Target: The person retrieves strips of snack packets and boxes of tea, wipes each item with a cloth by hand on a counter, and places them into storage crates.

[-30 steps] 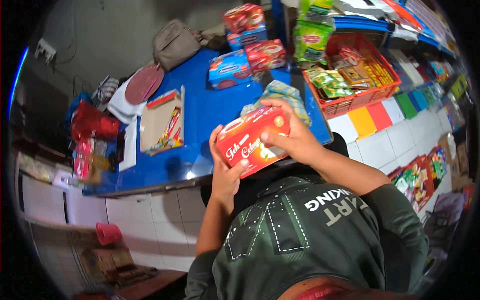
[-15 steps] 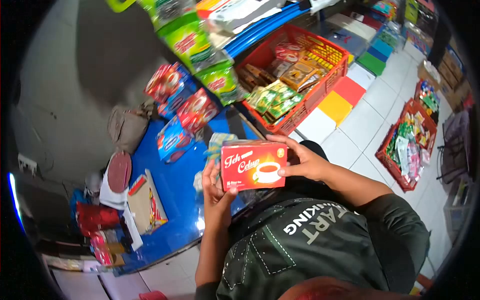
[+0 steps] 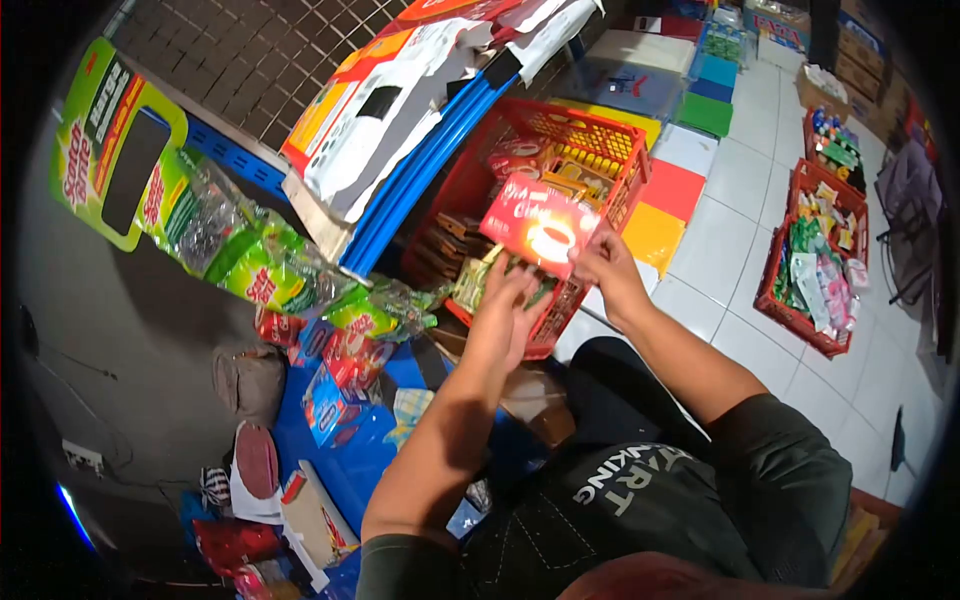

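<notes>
A red box of tea bags (image 3: 528,212), with a teacup printed on it, is tilted above the red plastic crate (image 3: 625,160). My right hand (image 3: 612,272) is closed on its lower right corner. Just below the box, over the near part of the crate, is my left hand (image 3: 506,308), fingers apart and slightly blurred, with nothing visible in it. Whether its fingertips touch the box or the green packets (image 3: 470,285) beneath is unclear. Brown packets (image 3: 448,245) and another red pack (image 3: 520,155) lie in the crate, partly covered by the box.
Green Scotch-Brite packs (image 3: 255,275) hang on the left, close to my left arm. Red and blue packs (image 3: 335,400) stand on the blue table (image 3: 375,460). A blue-edged shelf (image 3: 430,160) borders the crate. Another red crate (image 3: 808,260) full of packets sits on the tiled floor to the right.
The tea box has moved from in front of my body, where both hands held it, forward over the crate. My left hand has come off it. The view has shifted too.
</notes>
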`<state>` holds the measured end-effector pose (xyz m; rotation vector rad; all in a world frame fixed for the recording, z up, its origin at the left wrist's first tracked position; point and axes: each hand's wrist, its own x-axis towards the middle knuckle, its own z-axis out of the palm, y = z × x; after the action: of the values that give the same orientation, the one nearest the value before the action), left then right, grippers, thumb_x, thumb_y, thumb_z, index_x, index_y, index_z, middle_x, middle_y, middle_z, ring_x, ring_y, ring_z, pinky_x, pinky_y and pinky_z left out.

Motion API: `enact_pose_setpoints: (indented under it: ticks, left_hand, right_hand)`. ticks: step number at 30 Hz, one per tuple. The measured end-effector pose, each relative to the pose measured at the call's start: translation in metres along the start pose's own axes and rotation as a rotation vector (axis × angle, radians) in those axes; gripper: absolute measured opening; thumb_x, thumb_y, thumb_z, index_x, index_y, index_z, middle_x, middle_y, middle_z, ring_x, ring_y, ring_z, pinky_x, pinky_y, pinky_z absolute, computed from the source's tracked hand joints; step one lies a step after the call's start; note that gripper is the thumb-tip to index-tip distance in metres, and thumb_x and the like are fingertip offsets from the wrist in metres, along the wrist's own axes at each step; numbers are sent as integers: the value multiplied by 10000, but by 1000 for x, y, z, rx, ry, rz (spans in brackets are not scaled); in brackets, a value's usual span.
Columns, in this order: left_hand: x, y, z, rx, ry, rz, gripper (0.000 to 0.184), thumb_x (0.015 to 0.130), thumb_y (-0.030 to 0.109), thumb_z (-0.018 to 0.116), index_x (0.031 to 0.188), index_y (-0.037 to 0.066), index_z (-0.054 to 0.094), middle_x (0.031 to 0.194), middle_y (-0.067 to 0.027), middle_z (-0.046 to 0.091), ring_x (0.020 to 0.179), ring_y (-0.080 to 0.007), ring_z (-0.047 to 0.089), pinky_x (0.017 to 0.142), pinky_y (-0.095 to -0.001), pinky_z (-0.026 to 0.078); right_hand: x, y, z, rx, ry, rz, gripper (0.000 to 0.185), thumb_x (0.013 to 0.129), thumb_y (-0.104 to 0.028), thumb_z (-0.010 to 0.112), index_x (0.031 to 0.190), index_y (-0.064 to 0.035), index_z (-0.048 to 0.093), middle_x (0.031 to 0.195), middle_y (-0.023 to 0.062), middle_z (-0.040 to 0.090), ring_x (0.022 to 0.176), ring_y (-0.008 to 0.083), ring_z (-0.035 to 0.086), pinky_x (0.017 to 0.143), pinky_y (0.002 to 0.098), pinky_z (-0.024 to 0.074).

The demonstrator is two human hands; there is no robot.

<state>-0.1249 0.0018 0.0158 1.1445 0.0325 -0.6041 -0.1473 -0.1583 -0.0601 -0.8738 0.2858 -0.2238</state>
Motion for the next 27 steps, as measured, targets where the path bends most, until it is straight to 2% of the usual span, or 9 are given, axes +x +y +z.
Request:
enact_pose_setpoints:
  ticks: [2,4,6,10,12,15,20,23,27]
  left_hand:
    - [36,10,19,68,-10,52,777,885,170,581,1480,110,84,1386,-111,326,1304,-261,330,1052,-458,324]
    - [48,11,28,132,-20,102,782,888,181,579,1484,111,78,1400,-113,316,1318,-254,315,1052,-452,323]
    - [54,11,33,169,-35,29,781,887,182,582,1485,105,86,1410,-117,319,1320,-231,310,1049,-424,326]
    - [30,2,33,294,-82,-50,714,892,160,568,1472,84,159,1393,-106,361,1277,-192,354,1038,-371,334]
    - [11,-4,22,338,-88,-62,682,895,148,561,1465,76,193,1382,-99,381,1255,-177,377,1034,-352,337]
    - [-25,-9,-6,304,-371,-116,566,906,111,531,1419,53,299,1344,-81,435,1206,-158,429,1014,-315,351]
    - [-115,4,-41,388,-238,27,494,908,86,511,1376,39,360,1324,-73,458,1165,-148,466,1002,-302,364]
    - [-171,22,-57,429,-224,115,490,900,94,526,1361,35,373,1323,-90,461,1185,-169,463,1012,-322,359]
    - [-216,27,-106,277,-112,416,476,891,113,536,1339,35,394,1328,-104,456,1211,-206,456,1025,-350,350]
  right_hand:
    - [22,-13,1,-33,64,-48,349,820,-105,648,1121,-48,482,1051,72,515,1012,166,540,891,290,438]
    - [37,-32,9,16,167,-168,423,846,-154,623,1219,-45,455,1006,69,546,952,173,564,884,298,444]
    - [42,-38,8,38,219,-239,462,859,-179,610,1268,-43,442,983,67,561,922,176,577,880,301,447]
    - [17,-14,-2,-53,50,-223,495,895,-205,556,1340,-40,413,1009,60,581,922,178,581,891,299,438]
    - [-6,4,-3,4,-91,-25,332,898,-136,538,1213,-31,523,1026,51,567,961,154,545,886,285,427]
    - [-44,21,10,-110,-220,65,252,888,-61,532,1137,-25,556,1008,40,580,931,122,565,820,259,444]
    - [-89,35,47,-300,-527,-31,235,872,-32,550,1106,-14,560,970,38,570,920,118,560,794,240,437]
    - [-104,27,81,-403,-828,-243,269,857,-29,572,1125,-9,550,1010,47,549,964,130,554,821,251,439]
    - [-125,32,139,-392,-985,-87,356,842,-29,586,1193,-28,525,1127,73,509,1045,146,524,880,279,432]
